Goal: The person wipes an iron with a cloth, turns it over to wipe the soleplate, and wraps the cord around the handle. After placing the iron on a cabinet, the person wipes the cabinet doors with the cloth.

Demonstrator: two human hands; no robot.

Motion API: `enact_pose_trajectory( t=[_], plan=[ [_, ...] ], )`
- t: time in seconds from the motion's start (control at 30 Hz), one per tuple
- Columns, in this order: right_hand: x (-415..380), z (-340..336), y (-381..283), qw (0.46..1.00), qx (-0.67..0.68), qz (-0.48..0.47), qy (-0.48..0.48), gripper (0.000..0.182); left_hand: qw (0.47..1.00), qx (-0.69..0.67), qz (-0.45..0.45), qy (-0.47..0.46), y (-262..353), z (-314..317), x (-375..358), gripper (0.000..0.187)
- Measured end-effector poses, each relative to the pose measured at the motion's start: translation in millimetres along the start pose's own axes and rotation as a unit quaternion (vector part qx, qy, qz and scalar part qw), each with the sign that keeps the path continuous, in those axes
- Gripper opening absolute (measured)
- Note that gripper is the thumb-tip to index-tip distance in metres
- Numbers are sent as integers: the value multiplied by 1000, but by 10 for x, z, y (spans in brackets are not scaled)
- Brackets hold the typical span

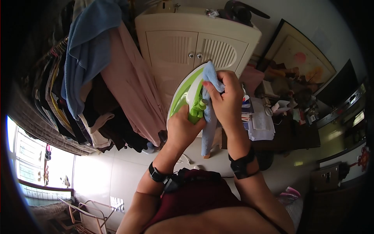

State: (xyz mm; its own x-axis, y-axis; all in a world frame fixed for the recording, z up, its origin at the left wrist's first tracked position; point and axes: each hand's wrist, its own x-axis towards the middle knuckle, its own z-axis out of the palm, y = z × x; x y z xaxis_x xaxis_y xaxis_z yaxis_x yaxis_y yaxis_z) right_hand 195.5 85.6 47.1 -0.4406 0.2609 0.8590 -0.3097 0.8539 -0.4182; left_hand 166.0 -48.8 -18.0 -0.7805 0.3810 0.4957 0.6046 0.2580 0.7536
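Observation:
A green and white clothes iron point(180, 94) is held up in front of me, its pointed tip toward the cabinet. My left hand point(182, 126) is closed around the iron's rear part, near the green cord end and knob. My right hand point(226, 93) pinches a light blue cloth point(209, 73) between thumb and fingers. Folded over, the cloth lies against the iron's right side near the tip, and a long strip of it hangs down below. The right hand's fingertips are partly hidden behind the cloth. Most of the iron's soleplate faces away from me.
A cream cabinet point(171, 43) with two doors stands ahead. Clothes point(128, 82) hang densely on the left, a blue towel point(93, 31) among them. Papers point(261, 121) and books cover a dark desk point(294, 136) at right. A folding metal rack point(91, 212) stands lower left, near the window.

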Motion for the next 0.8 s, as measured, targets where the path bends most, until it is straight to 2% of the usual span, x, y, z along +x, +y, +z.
enact_pose_trajectory(
  t=[0.1, 0.2, 0.37, 0.47, 0.53, 0.57, 0.6, 0.7, 0.73, 0.8],
  plan=[
    [53, -96, -34, 993, 95, 46, -62, 30, 999, 29, 13, -21, 14, -74, -16, 33],
    [100, -165, -2, 990, 33, 87, -104, 33, 998, 50, 11, -38, 18, -56, -31, 33],
    [-7, -9, 29, 994, -95, 54, 20, 33, 1000, 18, -4, -19, 28, -22, -37, 32],
    [-68, -7, 261, 987, 31, 117, 105, 29, 998, -47, -36, -17, 8, -41, -74, 30],
    [-7, -157, 170, 967, 145, 184, 105, 22, 987, -139, -83, -21, -24, -61, -83, 29],
    [0, -206, 133, 967, 153, 181, 95, 20, 993, -107, -46, -12, -18, -80, -82, 28],
    [10, -251, 79, 967, 161, 177, 84, 20, 993, -110, -49, -16, -30, -82, -81, 28],
    [5, -306, 30, 999, 42, -13, 28, 25, 989, -128, -62, -28, -57, -71, -72, 28],
    [30, -318, -67, 998, 28, -56, -4, 35, 987, -137, -72, -32, -72, -59, -74, 28],
    [44, -312, -117, 990, -34, -114, -75, 44, 987, -140, -69, -34, -52, -82, -68, 28]
  ],
)
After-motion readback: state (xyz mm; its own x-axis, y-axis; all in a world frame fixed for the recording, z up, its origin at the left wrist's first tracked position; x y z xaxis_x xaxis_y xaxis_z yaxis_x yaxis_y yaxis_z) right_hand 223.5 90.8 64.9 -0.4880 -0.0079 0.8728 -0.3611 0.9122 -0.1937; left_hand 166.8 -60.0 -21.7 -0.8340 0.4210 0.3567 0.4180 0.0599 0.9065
